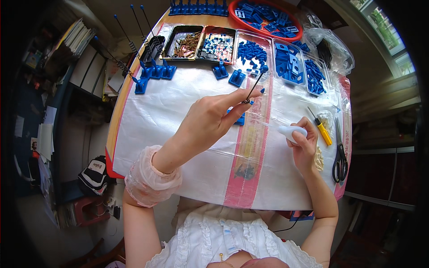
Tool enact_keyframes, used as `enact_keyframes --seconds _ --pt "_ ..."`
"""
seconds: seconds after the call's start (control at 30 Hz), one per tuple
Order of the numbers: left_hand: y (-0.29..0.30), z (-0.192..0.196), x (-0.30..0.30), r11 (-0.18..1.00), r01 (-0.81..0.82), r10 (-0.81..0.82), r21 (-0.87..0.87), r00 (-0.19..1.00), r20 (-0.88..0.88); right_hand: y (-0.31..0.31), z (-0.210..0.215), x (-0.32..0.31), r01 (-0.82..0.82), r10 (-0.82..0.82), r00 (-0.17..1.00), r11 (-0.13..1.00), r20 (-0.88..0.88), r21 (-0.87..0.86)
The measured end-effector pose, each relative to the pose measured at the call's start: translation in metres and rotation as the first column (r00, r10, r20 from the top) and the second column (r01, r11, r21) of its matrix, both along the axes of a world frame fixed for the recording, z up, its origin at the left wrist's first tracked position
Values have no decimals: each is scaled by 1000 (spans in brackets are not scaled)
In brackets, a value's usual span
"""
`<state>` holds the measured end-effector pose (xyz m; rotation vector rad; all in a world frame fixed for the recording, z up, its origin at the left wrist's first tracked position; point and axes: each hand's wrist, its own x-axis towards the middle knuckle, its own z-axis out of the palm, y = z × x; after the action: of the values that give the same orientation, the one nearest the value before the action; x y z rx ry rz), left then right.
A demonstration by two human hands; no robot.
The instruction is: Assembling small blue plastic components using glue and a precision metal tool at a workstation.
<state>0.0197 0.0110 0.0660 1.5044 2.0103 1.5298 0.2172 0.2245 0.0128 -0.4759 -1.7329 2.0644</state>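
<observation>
Above the middle of the table, my left hand (208,118) pinches a black spring wire (254,88) at its coil. The wire slants up to a blue knob at its top. Partly hidden below those fingers is a blue plastic base (239,119); I cannot tell whether the wire touches it. My right hand (304,142), to the right, is closed around a small white squeeze bottle (292,132) with its narrow end pointing left. Two blue bases (237,77) stand beyond my left hand. At the far left, several blue bases (141,85) carry upright spring wires with blue tips.
Along the back stand trays of brown pins (187,43), small metal-and-blue parts (218,46) and blue pieces (253,53). A red basin (231,13) holds more blue parts. At right lie a yellow-handled screwdriver (323,133) and scissors (340,156). A plastic sheet (187,187) covers the table.
</observation>
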Motion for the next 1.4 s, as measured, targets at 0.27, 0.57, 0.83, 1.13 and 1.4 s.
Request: enact_keyframes --seconds 0.27,0.57,0.83,1.13,1.4 --pt "0 0 0 1000 -1 1 1 1000 -2 -1 2 0 0 0 1000 1000 -5 6" --pt "0 0 0 1000 0 0 -8 1000 2 -3 3 0 4 -4 1000 1000 -9 2" --pt "0 -1 0 1000 -4 4 -7 1000 -4 -8 7 -5 51 -51 999 998 17 46" --pt "0 -2 -1 1000 -1 1 3 1000 -1 -2 3 -2 -1 1 1000 1000 5 0" --pt "1 -1 0 1000 -1 1 -5 1000 0 -1 1 -1 0 0 1000 1000 3 1"
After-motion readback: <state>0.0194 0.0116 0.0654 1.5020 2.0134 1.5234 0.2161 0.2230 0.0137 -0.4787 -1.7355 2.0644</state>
